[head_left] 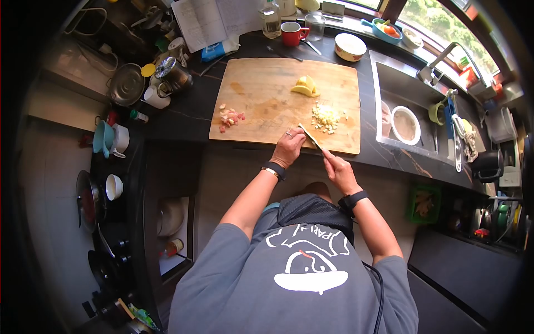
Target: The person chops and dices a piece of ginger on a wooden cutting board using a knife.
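Note:
My right hand (340, 171) grips a knife (312, 139), its blade slanting up and left over the front edge of a wooden cutting board (261, 83). My left hand (289, 146) is closed, with its fingertips at the board's front edge beside the blade's far end. Whatever those fingers pinch is hidden or too small to name. Just beyond the blade lies a pile of small pale-yellow diced pieces (327, 117). Larger yellow wedges (305, 86) sit behind the pile. Pinkish chopped pieces, like meat (231, 118), lie at the board's left.
To the right is a sink (384, 72) with a round white container (405, 124) in it. Behind the board stand a red mug (292, 34), a glass bottle (271, 21) and a white bowl (350, 47). Pots and a jar (175, 72) crowd the left counter.

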`<state>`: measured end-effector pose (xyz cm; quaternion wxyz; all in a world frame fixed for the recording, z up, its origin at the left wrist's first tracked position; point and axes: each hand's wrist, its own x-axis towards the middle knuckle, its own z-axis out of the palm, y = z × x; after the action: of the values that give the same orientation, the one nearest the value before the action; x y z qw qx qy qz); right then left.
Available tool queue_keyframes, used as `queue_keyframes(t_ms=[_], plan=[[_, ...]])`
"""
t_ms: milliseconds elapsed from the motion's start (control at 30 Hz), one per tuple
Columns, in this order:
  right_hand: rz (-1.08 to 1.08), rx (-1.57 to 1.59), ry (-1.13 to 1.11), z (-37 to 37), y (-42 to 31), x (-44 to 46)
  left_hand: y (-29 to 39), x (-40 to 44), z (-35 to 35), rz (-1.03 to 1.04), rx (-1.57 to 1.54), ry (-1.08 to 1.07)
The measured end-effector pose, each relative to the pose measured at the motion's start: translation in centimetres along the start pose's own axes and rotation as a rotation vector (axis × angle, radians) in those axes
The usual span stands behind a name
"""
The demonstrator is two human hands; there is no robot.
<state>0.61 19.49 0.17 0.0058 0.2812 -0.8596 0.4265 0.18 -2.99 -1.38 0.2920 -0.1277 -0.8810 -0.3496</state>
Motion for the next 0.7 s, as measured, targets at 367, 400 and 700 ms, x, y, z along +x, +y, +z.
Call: queue_keyframes(t_ms=[367, 400, 700], plan=[[0.055, 0.130, 0.061, -2.7, -1.1, -0.5, -0.3, -0.6, -0.4, -0.004, 0.029, 0.010], [0.056, 0.131, 0.065, -2.3, -1.3, -0.3, -0.4, -0.6, -0.4, 0.022, 0.043, 0.008], [-0.015, 0.004, 0.020, -1.0, -1.6, 0.2, -0.8, -0.6, -0.5, 0.074, 0.056, -0.042]])
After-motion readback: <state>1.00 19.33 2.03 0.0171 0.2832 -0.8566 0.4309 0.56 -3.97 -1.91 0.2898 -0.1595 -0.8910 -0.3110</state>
